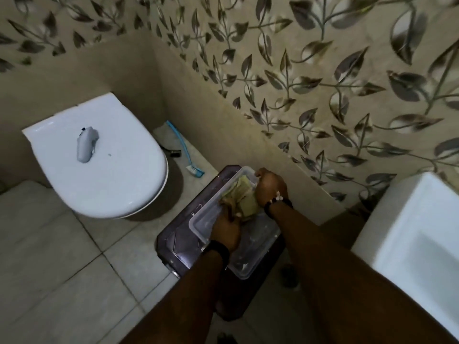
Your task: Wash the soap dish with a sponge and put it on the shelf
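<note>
A clear plastic tub (250, 269) rests on a dark purple plastic stool (173, 240) beside the wall. Inside the tub lies a yellowish-green item (242, 196), soft-looking like a sponge. I cannot tell whether a soap dish is among it. My left hand (224, 232) grips its near end from inside the tub. At the tub's far corner, my right hand (270, 188) closes over its far side. Both wrists wear dark bands. My fingers hide much of the item.
A white toilet (104, 170) with its lid down stands at the left, a small grey-white object (87, 145) lying on it. A blue brush (185, 151) lies on the floor behind. A white basin (417, 232) juts out at the right. The floor has pale tiles.
</note>
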Motion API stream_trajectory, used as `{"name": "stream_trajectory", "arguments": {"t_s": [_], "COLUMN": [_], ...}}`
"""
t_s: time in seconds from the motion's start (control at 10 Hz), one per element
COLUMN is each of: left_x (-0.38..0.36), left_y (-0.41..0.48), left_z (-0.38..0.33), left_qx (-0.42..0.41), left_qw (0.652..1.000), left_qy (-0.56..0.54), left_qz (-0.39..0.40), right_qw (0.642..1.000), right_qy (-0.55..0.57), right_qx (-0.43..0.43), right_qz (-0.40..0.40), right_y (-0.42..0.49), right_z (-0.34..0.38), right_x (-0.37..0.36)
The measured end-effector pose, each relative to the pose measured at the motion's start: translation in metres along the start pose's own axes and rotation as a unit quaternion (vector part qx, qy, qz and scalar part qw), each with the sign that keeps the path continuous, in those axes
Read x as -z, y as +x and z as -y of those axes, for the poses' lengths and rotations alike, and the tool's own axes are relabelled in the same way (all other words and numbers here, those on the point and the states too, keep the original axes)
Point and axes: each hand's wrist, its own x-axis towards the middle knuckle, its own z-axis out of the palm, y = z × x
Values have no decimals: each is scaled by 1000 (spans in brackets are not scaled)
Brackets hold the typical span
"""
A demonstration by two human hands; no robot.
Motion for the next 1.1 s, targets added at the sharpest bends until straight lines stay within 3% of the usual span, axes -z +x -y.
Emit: {"name": "stream_trajectory", "arguments": {"t_s": [0.1,0.2,0.3,0.5,0.8,1.0,1.1], "left_x": [-2,3,12,15,14,11,18], "left_y": [-3,0,4,3,2,4,6], "left_z": [13,21,25,41,39,37,28], "left_qx": [-33,-100,-120,-148,-143,-146,-156], "left_qw": [966,905,885,849,840,839,840], "left_qy": [250,411,441,498,514,513,512], "left_qz": [-48,31,82,96,101,106,88], "right_qw": [987,963,957,935,892,905,917], "right_qy": [-75,-153,-187,-261,-378,-343,-326], "right_qx": [51,102,108,104,177,122,122], "right_qz": [131,197,191,216,171,221,192], "right_y": [-9,-21,-28,-21,-2,-6,-5], "right_z": [-3,-4,-9,-20,-32,-29,-21], "right_x": [-27,-52,-62,-60,-51,-53,-43]}}
